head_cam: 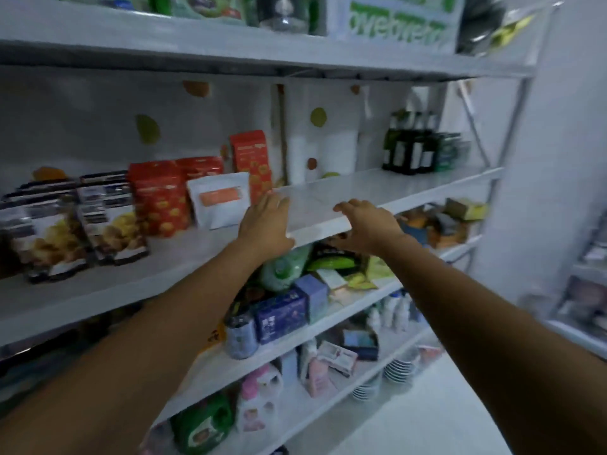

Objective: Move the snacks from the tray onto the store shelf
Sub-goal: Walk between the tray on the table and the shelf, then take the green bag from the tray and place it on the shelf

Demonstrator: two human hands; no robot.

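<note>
A flat white tray (315, 205) lies at the level of the middle store shelf (98, 290), with nothing visible on top of it. My left hand (266, 224) holds its left near corner, fingers laid over the top. My right hand (368, 224) grips its front edge with curled fingers. Left of the tray, snacks stand on the shelf: a white pouch with an orange label (220, 200), red pouches (157, 198), a red box (251, 159) and black chip bags (108, 218).
Dark bottles (409, 144) stand at the shelf's right end. The shelf below holds a green bag (285, 267) and blue boxes (282, 315). Lower shelves carry pink packs and stacked plates (397, 369). A white wall rises on the right.
</note>
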